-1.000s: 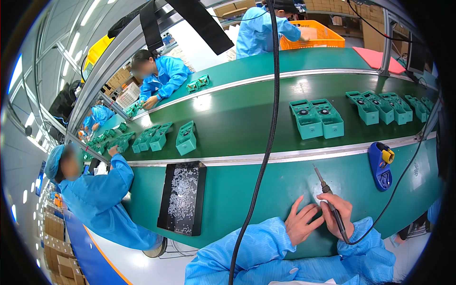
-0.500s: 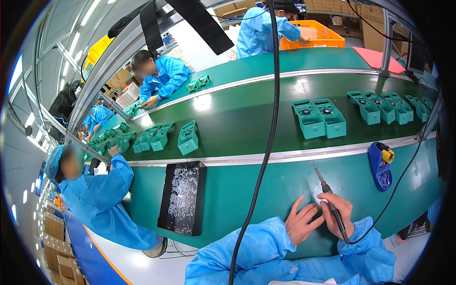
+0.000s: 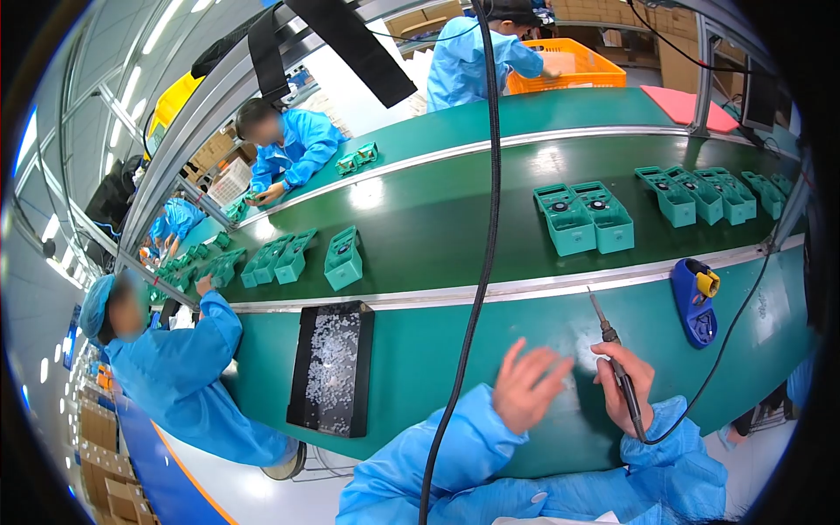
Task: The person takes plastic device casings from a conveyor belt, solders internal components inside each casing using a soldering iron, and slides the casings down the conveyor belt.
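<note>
My right hand (image 3: pixel 628 388) is wrapped round the dark handle of a soldering iron (image 3: pixel 621 376), whose thin metal tip points up and away over the green worktop (image 3: pixel 437 367). A cable runs from the handle's lower end to the right. To the left, my left hand (image 3: pixel 528 385) is raised above the worktop with its fingers spread, slightly blurred, holding nothing. Beyond the metal rail, two teal housings (image 3: pixel 584 217) with round dark parts stand side by side on the green belt (image 3: pixel 437 219). A blue stand (image 3: pixel 694 306) with a yellow part is at the right.
A black tray (image 3: pixel 331 367) of small translucent pieces lies left. A black cable (image 3: pixel 486 219) hangs across the view. More teal housings (image 3: pixel 341 258) line the belt. A co-worker (image 3: pixel 175 367) sits left; others work beyond the belt, one beside an orange crate (image 3: pixel 569 70).
My left hand has lifted and moved left, away from my right hand, fingers spreading. The soldering iron has turned slightly more upright. The view has shifted slightly.
</note>
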Demonstrator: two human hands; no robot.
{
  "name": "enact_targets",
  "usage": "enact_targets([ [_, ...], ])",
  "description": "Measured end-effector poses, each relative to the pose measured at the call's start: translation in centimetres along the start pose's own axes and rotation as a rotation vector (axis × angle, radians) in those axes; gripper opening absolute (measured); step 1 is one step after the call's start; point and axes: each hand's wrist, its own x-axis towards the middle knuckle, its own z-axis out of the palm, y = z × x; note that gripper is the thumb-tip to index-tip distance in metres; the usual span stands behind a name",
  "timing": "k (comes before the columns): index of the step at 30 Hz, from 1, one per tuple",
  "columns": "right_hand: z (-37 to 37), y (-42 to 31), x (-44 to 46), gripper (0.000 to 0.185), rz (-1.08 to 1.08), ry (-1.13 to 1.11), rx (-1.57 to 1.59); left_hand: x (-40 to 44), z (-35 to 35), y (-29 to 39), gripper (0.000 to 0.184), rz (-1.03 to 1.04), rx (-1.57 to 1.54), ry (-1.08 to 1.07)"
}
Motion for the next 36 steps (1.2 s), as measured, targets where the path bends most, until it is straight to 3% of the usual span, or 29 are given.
enact_targets([
  [6, -0.6, 0.3, 0.1, 0.03, -0.047, 0.005, -0.033, 5.1, -9.5, -9.0, 0.048, -0.063, 0.31, -0.011],
  [7, -0.5, 0.4, 0.1, 0.031, -0.062, 0.003, -0.039, 5.5, -10.9, -11.1, 0.047, 0.005, 0.401, 0.052],
  [11, -0.6, 0.0, 0.4, 0.034, -0.137, 0.045, -0.036, 4.6, -15.9, -24.0, 0.067, -0.349, 0.512, -0.204],
  [16, -0.3, 0.3, 0.5, 0.034, -0.194, 0.12, -0.018, 3.8, -20.5, -33.6, 0.093, -0.738, 0.552, -0.422],
  [27, -0.1, 0.7, 0.3, 0.034, -0.296, 0.179, 0.012, 7.4, -18.4, -33.9, 0.069, -0.771, 0.656, -0.465],
  [36, -0.2, 1.0, 0.2, 0.034, -0.272, 0.145, 0.008, 8.4, -18.3, -29.0, 0.052, -0.536, 0.561, -0.363],
])
